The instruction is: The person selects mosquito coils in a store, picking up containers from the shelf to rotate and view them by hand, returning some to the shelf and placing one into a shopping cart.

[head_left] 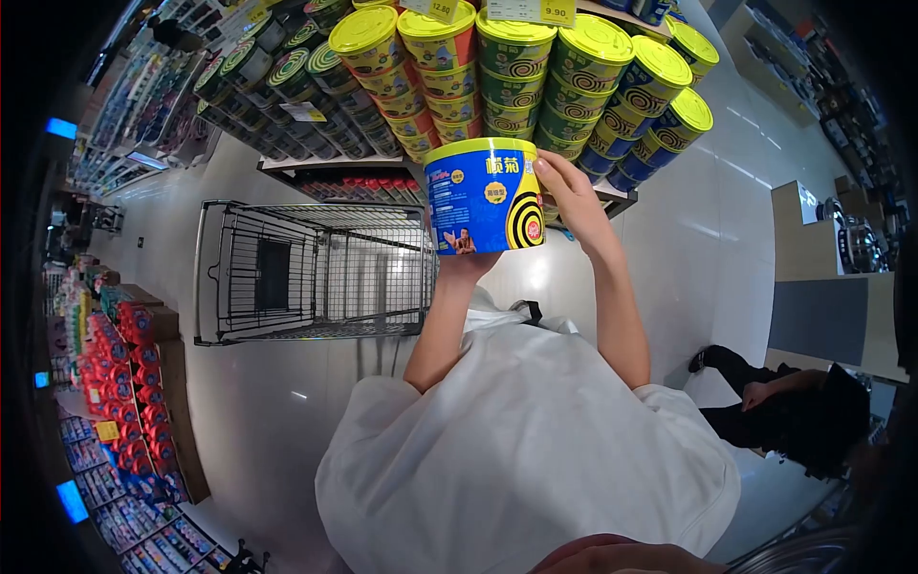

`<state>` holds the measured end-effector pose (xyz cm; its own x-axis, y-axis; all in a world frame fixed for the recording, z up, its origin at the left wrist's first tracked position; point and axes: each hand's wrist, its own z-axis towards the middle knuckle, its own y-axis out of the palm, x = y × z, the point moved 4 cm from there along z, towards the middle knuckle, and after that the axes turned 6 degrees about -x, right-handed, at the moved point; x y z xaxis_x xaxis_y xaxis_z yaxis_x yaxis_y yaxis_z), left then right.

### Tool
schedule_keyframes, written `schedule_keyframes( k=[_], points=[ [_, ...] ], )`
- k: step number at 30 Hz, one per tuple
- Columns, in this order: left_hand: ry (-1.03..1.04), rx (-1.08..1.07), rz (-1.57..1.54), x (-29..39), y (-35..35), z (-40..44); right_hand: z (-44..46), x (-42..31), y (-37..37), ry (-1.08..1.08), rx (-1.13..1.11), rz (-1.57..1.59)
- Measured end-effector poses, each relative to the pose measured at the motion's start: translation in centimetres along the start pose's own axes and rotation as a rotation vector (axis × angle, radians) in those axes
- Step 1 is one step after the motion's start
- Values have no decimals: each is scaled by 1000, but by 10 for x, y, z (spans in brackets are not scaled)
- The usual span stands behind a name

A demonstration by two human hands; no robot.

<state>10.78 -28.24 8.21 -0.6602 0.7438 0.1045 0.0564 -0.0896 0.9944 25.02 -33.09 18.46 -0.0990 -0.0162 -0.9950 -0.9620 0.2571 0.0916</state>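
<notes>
A blue and yellow mosquito coil tub (486,206) with a yellow lid and a black spiral print is held up in front of my chest. My right hand (572,196) grips its right side, with the thumb against the wall near the rim. My left hand (469,265) holds it from below and behind; most of its fingers are hidden by the tub. Just beyond stand stacked tubs with yellow lids (516,72), in green, red and blue, on a display shelf.
A wire shopping cart (316,273) stands to the left, close to my left forearm. Darker green tubs (287,86) fill the shelf's left part. Red bottles (124,383) stand on a display at far left. A person in black (784,407) is at the right.
</notes>
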Motion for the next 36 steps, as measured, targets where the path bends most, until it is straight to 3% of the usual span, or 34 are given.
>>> schedule_keyframes(
  k=[2,4,6,8,13,18,22,28,30,33,36],
  points=[
    [39,29,-26,19,-3,-1,5,5,8,43,-59,-25],
    [93,-101,86,38,9,-8,8,9,21,107,-131,-59],
    [172,-5,163,59,-8,-7,11,14,34,106,-106,-26],
    [299,188,504,81,-15,-9,19,26,42,119,-79,23],
    [526,173,823,110,30,-11,34,39,65,96,-167,127],
    [573,260,1206,126,58,-16,53,63,85,19,-207,208],
    [548,359,1406,163,53,-31,72,91,92,91,-308,384],
    [97,353,1388,219,47,-54,93,114,119,256,-478,497],
    [33,355,1448,236,35,-61,96,137,133,419,-634,573],
    [-61,126,1468,245,40,-67,101,171,155,586,-764,676],
    [-55,114,1421,263,19,-79,105,184,188,711,-763,703]
  ],
)
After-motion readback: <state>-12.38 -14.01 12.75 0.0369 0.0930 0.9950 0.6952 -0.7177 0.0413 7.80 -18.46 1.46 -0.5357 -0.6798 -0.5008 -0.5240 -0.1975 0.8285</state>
